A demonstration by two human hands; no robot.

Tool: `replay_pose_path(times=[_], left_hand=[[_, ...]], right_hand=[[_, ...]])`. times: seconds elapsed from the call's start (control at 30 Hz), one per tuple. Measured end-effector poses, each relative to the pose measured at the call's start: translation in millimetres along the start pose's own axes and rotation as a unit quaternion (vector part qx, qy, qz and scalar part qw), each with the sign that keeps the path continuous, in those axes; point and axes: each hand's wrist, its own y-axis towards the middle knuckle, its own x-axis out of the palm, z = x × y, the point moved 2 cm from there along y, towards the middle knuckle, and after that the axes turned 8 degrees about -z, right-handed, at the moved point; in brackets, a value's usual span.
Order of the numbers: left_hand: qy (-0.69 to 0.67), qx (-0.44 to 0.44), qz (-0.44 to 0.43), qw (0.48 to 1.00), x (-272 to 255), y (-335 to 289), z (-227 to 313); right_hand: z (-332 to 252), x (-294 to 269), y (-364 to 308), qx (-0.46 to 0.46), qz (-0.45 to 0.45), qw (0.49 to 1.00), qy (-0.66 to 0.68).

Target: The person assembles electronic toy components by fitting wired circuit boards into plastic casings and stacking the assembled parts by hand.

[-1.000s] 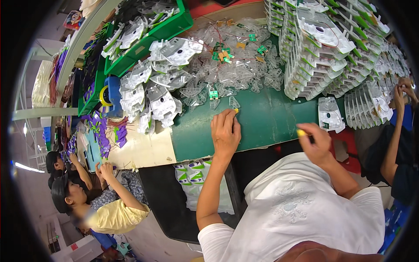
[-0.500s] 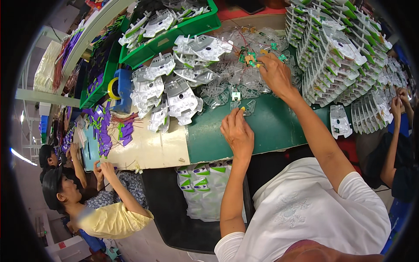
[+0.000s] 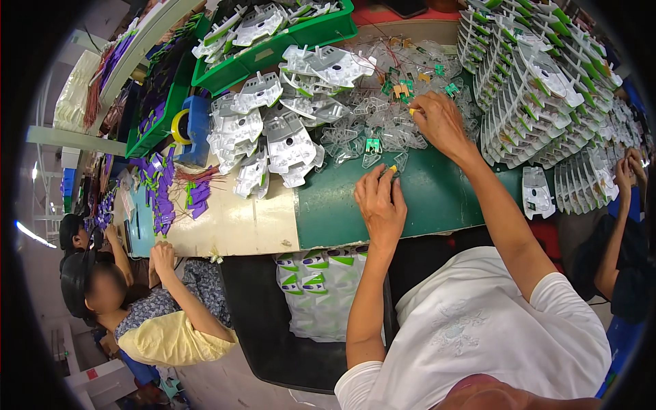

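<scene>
My left hand rests over the green mat, fingers bent and slightly apart. A yellow cover sits on one fingertip, close beside a small clear plastic piece. Just beyond lies a small green circuit board at the near edge of the pile of clear plastic pieces. Over the right part of that pile is my right hand, fingers curled together and a yellow cover showing at a fingertip. Whatever it pinches is hidden. Green boards and a tan piece with thin red wires lie by its fingertips.
White-and-green plastic housings are heaped left of the pile; more stand in tall stacks at right. A green bin holds others. A blue tape dispenser and purple parts lie farther left. Co-workers sit at both sides.
My left hand has shifted slightly right, its fingers spreading a little. My right hand has drawn back slightly toward me, its fingers more curled. The co-worker at left has turned and lowered their hands.
</scene>
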Motion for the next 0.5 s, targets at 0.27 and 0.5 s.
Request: replay_pose_path(times=[0.27, 0.5], left_hand=[[-0.002, -0.003, 0.000, 1.000, -3, 1, 5], [-0.028, 0.023, 0.028, 0.999, -3, 0, 7]], right_hand=[[-9, -12, -7, -0.042, 0.038, 0.998, 0.032], [-39, -51, -28, 0.079, 0.010, 0.940, 0.332]])
